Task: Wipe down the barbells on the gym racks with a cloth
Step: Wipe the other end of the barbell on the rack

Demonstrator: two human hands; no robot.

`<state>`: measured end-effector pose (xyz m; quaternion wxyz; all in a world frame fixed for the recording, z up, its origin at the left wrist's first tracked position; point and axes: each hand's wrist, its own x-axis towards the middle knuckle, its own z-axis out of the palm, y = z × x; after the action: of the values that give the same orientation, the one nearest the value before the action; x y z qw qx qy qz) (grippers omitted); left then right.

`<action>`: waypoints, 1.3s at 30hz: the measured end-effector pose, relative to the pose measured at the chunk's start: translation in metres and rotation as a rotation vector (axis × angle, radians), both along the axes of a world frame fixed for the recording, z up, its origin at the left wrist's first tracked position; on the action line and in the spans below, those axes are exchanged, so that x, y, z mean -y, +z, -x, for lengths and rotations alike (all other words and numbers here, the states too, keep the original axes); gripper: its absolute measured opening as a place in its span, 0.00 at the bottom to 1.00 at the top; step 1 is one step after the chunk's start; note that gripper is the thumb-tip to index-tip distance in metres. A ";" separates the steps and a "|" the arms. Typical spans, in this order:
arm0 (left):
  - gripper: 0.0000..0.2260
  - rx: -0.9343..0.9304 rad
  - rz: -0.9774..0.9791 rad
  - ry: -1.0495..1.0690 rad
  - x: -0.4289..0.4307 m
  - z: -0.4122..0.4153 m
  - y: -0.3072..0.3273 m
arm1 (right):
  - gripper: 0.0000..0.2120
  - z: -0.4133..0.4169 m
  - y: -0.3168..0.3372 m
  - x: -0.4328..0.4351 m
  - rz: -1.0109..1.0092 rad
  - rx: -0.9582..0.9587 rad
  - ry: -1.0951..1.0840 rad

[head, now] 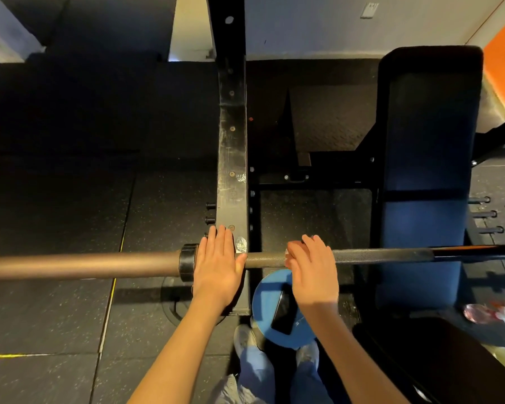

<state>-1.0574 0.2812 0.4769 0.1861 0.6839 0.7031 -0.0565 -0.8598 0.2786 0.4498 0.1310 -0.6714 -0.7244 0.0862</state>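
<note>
Head view, looking down past the person's arms: the barbell lies level across the rack upright, its thick sleeve reaching out to the left of the upright and its knurled shaft running off to the right. The left hand rests flat on the bar right at the upright, fingers straight and together, just beside the collar. The right hand is a little to the right of the upright, cupped over the shaft and holding a pinkish cloth against it; only an edge of the cloth shows by the thumb. Below the bar, near the foot of the upright, a blue round disc carries a black phone lying flat. Further right stands a blue padded bench, and beyond its near end a crumpled clear plastic bag lies on the floor with something reddish inside.
</note>
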 end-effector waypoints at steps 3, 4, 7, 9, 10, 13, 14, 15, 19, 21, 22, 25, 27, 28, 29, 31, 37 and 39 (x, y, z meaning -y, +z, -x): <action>0.28 -0.017 0.010 -0.015 -0.004 0.001 -0.003 | 0.16 0.039 -0.002 0.006 0.019 -0.079 0.032; 0.28 -0.021 0.015 -0.023 -0.005 0.001 -0.004 | 0.15 0.044 -0.002 0.006 0.003 -0.082 0.118; 0.28 -0.034 0.005 -0.054 -0.010 0.003 -0.004 | 0.13 0.023 0.002 -0.008 -0.014 0.037 0.304; 0.30 -0.063 0.005 -0.082 -0.015 0.004 -0.002 | 0.13 0.004 0.004 -0.012 -0.009 0.079 0.264; 0.31 -0.086 -0.003 -0.109 -0.018 0.003 0.000 | 0.14 -0.001 0.004 -0.010 -0.008 0.047 0.194; 0.29 -0.199 -0.130 -0.227 -0.021 0.006 0.008 | 0.15 0.008 -0.002 -0.008 -0.018 -0.036 -0.031; 0.27 -0.212 -0.173 -0.234 -0.020 0.010 0.009 | 0.12 0.017 -0.001 -0.008 -0.024 -0.036 -0.088; 0.27 -0.207 -0.211 -0.216 -0.019 0.016 0.008 | 0.09 0.028 -0.001 -0.009 -0.027 -0.054 -0.125; 0.28 -0.195 -0.192 -0.151 -0.018 0.037 -0.002 | 0.12 0.055 -0.006 -0.003 -0.081 -0.065 0.106; 0.27 -0.176 -0.182 -0.153 -0.023 0.036 -0.005 | 0.17 0.043 -0.004 -0.009 -0.068 -0.038 0.256; 0.27 -0.172 -0.183 -0.155 -0.025 0.036 -0.005 | 0.17 0.033 -0.003 -0.015 -0.062 0.001 0.316; 0.27 -0.170 -0.196 -0.158 -0.030 0.038 -0.005 | 0.16 0.018 0.005 -0.022 -0.044 -0.001 0.183; 0.27 -0.158 -0.202 -0.150 -0.031 0.039 -0.006 | 0.17 0.040 0.005 -0.012 -0.052 -0.103 -0.023; 0.26 -0.149 -0.203 -0.145 -0.030 0.039 -0.007 | 0.17 0.056 0.001 -0.006 -0.054 -0.135 -0.049; 0.26 -0.143 -0.204 -0.140 -0.029 0.038 -0.008 | 0.17 0.068 -0.002 -0.001 -0.064 -0.159 -0.022; 0.25 -0.137 -0.212 -0.133 -0.027 0.038 -0.009 | 0.14 0.068 -0.005 -0.006 -0.084 -0.142 0.173; 0.25 -0.130 -0.191 -0.131 -0.032 0.039 -0.008 | 0.10 0.023 0.001 -0.009 -0.105 -0.056 0.083; 0.25 -0.125 -0.191 -0.139 -0.034 0.039 -0.008 | 0.14 0.046 -0.006 -0.001 -0.124 -0.151 -0.065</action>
<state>-1.0967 0.3152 0.4684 0.0714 0.7409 0.6663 -0.0445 -0.9059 0.2793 0.4438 0.2291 -0.6768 -0.6941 0.0874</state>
